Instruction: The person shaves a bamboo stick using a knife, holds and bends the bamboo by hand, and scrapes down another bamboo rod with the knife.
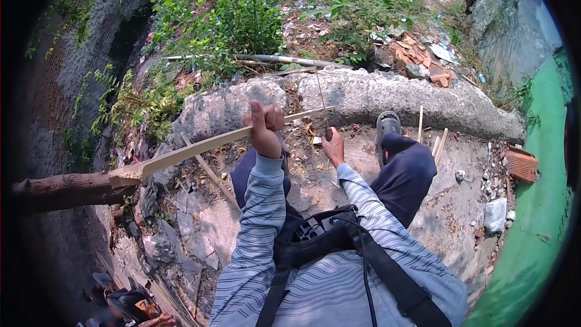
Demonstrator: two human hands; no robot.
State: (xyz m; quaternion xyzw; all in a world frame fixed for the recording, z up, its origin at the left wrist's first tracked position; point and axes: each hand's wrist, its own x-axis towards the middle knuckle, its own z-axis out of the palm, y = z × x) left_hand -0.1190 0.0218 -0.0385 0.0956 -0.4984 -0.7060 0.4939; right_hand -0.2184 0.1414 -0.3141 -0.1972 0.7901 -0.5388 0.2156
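My left hand [266, 132] is closed around a long pale strip of wood or bamboo [206, 145], thumb upward. The strip is broad at its left end and tapers to a thin tip at the right. In my right hand [334, 149] is the dark handle of a long, thin-bladed knife [322, 100], seen nearly edge-on and pointing away from me. Its blade crosses the strip close to the tip in this view; whether they touch I cannot tell. The strip's broad end overlaps a brown log [66, 191] at the left.
A rough concrete kerb [387, 98] curves ahead, with green plants [242, 18] and broken bricks [417, 57] beyond. Pale sticks [441, 145] lie right of my shoe [388, 130]. An orange hollow brick [520, 165] is beside a green surface. Another person [130, 306] is at lower left.
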